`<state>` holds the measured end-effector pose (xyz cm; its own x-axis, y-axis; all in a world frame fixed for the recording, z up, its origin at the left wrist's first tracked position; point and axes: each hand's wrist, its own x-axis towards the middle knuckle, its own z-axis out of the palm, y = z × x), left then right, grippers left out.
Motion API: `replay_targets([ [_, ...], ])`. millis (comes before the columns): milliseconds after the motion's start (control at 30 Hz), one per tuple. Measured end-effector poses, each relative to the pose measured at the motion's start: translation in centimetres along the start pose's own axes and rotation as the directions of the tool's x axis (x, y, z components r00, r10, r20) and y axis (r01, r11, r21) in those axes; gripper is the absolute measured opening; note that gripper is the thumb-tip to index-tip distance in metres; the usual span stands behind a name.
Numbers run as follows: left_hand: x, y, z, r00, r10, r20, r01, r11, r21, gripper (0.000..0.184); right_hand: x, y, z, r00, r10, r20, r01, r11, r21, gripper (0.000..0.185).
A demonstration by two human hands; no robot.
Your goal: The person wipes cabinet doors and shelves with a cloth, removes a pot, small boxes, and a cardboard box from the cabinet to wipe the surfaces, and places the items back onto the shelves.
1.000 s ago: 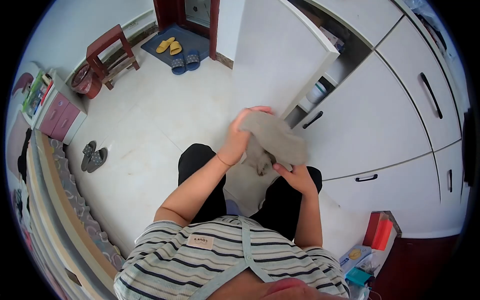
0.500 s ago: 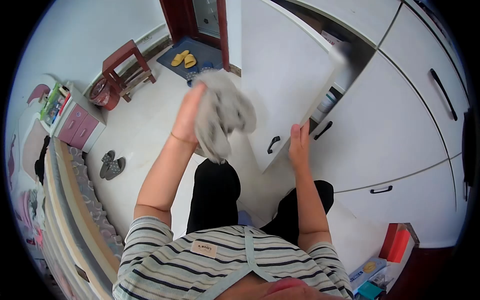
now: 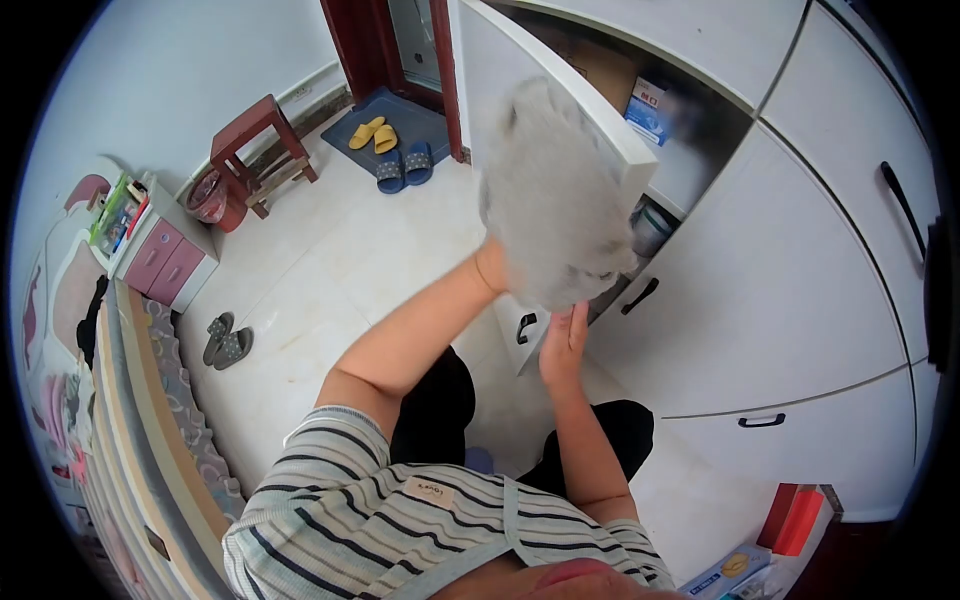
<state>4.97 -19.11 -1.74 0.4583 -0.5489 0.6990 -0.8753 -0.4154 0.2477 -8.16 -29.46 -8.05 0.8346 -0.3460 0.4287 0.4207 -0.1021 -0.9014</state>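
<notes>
A grey cloth (image 3: pixel 560 200), blurred by motion, is spread against the open white cabinet door (image 3: pixel 478 60). My left hand (image 3: pixel 497 262) is closed on the cloth, and its fingers are hidden behind the fabric. Lower down, my right hand (image 3: pixel 566 342) grips the door's free edge, just under the cloth, with its fingers pointing up. A black handle (image 3: pixel 526 328) on the door shows to the left of my right hand.
Inside the cabinet are a blue and white box (image 3: pixel 648 112) and a jar (image 3: pixel 652 230). Another white door (image 3: pixel 760 270) adjoins on the right. A red stool (image 3: pixel 262 150), yellow slippers (image 3: pixel 367 133), blue slippers (image 3: pixel 404 168) and grey slippers (image 3: pixel 228 340) stand on the floor. A bed (image 3: pixel 165 420) is at left.
My left hand has carried the cloth right and onto the door, where it now looks spread out. My right hand and the door edge have shifted slightly left in view.
</notes>
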Motion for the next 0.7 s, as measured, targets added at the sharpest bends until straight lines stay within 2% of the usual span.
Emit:
replay_targets([
  [33, 2.5, -0.1, 0.0, 0.969, 0.093, -0.229, -0.088, 0.996, 0.032, 0.067, 0.1, -1.7, -0.1, 1.000, 0.004, -0.001, -0.004, 1.000, 0.002, 0.052],
  [67, 5.8, 0.7, -1.0, 0.877, 0.186, -0.442, -0.167, 0.983, 0.083, 0.053, 0.0, -3.3, -0.3, 0.997, 0.082, -0.008, -0.082, 0.996, -0.028, 0.054],
  [100, 8.5, 2.1, -4.7, 0.878, 0.189, -0.439, -0.106, 0.973, 0.205, 0.053, 0.1, -4.0, -0.4, 0.987, 0.159, -0.019, -0.160, 0.985, -0.060, 0.056],
  [133, 10.5, 2.3, -7.7, 0.879, 0.189, -0.437, -0.044, 0.946, 0.320, 0.053, 0.1, -3.9, -0.2, 0.986, 0.164, -0.023, -0.165, 0.984, -0.065, 0.056],
  [200, 12.9, -11.4, -1.0, 0.817, 0.087, -0.570, -0.129, 0.991, -0.033, 0.049, 0.2, -3.8, 0.2, 0.999, 0.029, -0.043, -0.031, 0.999, -0.043, 0.061],
  [233, 14.1, -14.4, -0.1, 0.818, 0.084, -0.569, -0.128, 0.991, -0.037, 0.049, -0.2, -1.7, 0.2, 0.998, 0.048, 0.032, -0.048, 0.999, 0.003, 0.062],
  [267, 15.0, -16.8, 0.4, 0.824, 0.005, -0.567, -0.062, 0.995, -0.082, 0.045, -0.1, -1.7, 0.4, 0.998, 0.052, 0.031, -0.052, 0.999, 0.002, 0.062],
  [333, 15.6, -20.3, 1.2, 0.822, -0.159, -0.547, 0.077, 0.982, -0.170, 0.039, -0.1, -1.8, 1.0, 0.999, -0.038, -0.017, 0.039, 0.999, 0.030, 0.061],
  [367, 14.9, -21.1, 1.3, 0.811, -0.246, -0.531, 0.153, 0.965, -0.213, 0.038, -0.4, -1.6, 1.1, 1.000, -0.024, -0.015, 0.025, 0.999, 0.028, 0.061],
  [400, 13.1, -19.7, 0.5, 0.869, -0.404, -0.287, 0.377, 0.915, -0.147, 0.046, -0.7, -1.2, 1.1, 1.000, 0.021, -0.022, -0.020, 0.999, 0.047, 0.061],
  [433, 10.7, -21.9, 3.7, 0.841, -0.189, -0.507, 0.361, 0.894, 0.265, 0.040, -1.0, -1.0, 1.1, 0.997, 0.067, -0.026, -0.065, 0.996, 0.064, 0.060],
  [467, 8.4, -24.2, 7.2, 0.799, 0.100, -0.594, 0.380, 0.682, 0.625, 0.034, -0.9, -1.5, 1.2, 0.997, 0.082, -0.016, -0.080, 0.995, 0.059, 0.060],
  [533, 2.1, -18.1, 9.2, 0.815, -0.238, -0.528, 0.463, 0.815, 0.348, 0.035, -0.3, -3.1, 1.6, 0.991, -0.011, -0.136, 0.019, 0.998, 0.057, 0.061],
  [567, -1.0, -14.8, 10.5, 0.788, -0.428, -0.444, 0.557, 0.803, 0.214, 0.035, -0.3, -2.8, 1.3, 0.993, 0.002, -0.121, 0.004, 0.999, 0.050, 0.061],
  [600, -3.8, -11.3, 11.6, 0.722, -0.621, -0.306, 0.673, 0.732, 0.101, 0.035, -0.5, -2.2, 1.0, 0.991, 0.032, -0.129, -0.032, 0.999, 0.003, 0.066],
  [633, -6.3, -7.6, 12.3, 0.592, -0.798, -0.114, 0.805, 0.593, 0.024, 0.035, -0.7, -1.8, 0.6, 0.989, 0.061, -0.136, -0.068, 0.997, -0.044, 0.071],
  [667, -8.0, -4.5, 12.6, 0.416, -0.905, 0.086, 0.909, 0.417, -0.009, 0.036, -0.7, -2.1, 0.5, 0.990, 0.074, -0.118, -0.080, 0.996, -0.050, 0.071],
  [700, -9.1, -2.1, 12.4, 0.274, -0.935, 0.223, 0.960, 0.278, -0.015, 0.036, -0.4, -2.7, 0.4, 0.989, 0.090, -0.117, -0.094, 0.995, -0.029, 0.073],
])
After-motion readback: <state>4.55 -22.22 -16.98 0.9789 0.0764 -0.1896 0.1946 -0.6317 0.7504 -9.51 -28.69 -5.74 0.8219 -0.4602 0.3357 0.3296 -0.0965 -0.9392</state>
